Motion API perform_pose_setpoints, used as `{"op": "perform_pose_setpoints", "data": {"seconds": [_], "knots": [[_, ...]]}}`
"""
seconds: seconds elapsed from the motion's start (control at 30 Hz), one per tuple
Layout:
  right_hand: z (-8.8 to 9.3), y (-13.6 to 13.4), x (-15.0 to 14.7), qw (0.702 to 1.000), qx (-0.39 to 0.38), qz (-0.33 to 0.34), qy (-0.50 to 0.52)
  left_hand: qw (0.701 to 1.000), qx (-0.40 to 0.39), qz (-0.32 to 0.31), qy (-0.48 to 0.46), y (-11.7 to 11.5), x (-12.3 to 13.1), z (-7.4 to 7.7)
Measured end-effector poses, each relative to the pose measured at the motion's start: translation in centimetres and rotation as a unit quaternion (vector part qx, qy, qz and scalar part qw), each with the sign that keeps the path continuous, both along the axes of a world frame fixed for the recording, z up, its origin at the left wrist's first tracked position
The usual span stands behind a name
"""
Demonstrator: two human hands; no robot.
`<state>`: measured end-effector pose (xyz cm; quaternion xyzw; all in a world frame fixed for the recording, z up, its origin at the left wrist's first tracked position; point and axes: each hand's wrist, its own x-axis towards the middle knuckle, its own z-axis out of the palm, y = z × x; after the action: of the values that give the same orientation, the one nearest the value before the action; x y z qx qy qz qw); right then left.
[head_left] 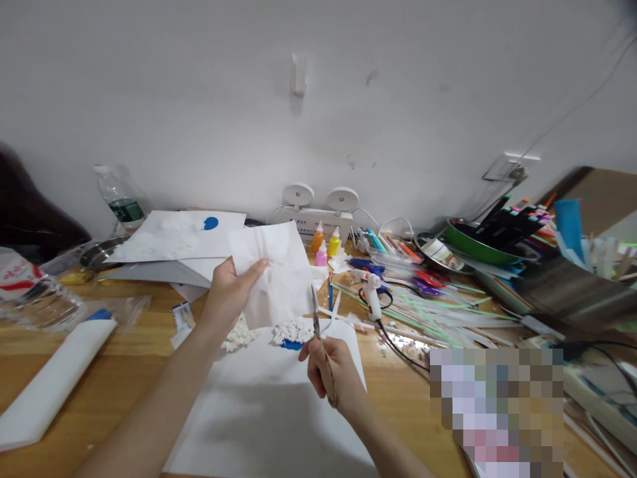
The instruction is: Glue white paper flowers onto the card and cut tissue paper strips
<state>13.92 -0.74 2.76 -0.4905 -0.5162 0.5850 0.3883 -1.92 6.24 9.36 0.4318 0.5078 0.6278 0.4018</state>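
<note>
Our left hand [231, 289] pinches the creased white paper [283, 285] between thumb and fingers, holding it up above the white sheet [269, 418] on the table. Our right hand [338, 373] grips the scissors [316, 318], blades pointing up just beside the paper's right edge; we cannot tell whether they touch. As for writing, we see small print on the twin-lamp emergency light [323, 227], a green bottle label [127, 210] and red marks on clear plastic [17, 279] at far left, none legible to us.
</note>
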Motion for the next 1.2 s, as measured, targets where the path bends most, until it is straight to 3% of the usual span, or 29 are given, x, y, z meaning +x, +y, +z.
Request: {"op": "perform_pose_setpoints", "data": {"seconds": [0.33, 0.6, 1.2], "knots": [[0.1, 0.0, 0.0, 0.999, -0.033, 0.000, -0.013, 1.000, 0.007, 0.003, -0.001, 0.2, -0.2, -0.2], [-0.3, -0.3, 0.2, 1.000, 0.021, 0.009, -0.002, 1.000, 0.003, -0.015, 0.011, -0.1, 0.0, -0.2], [-0.4, 0.0, 0.2, 0.999, 0.031, -0.020, 0.005, 0.999, -0.017, -0.045, 0.013, -0.6, 1.0, 0.0]]}}
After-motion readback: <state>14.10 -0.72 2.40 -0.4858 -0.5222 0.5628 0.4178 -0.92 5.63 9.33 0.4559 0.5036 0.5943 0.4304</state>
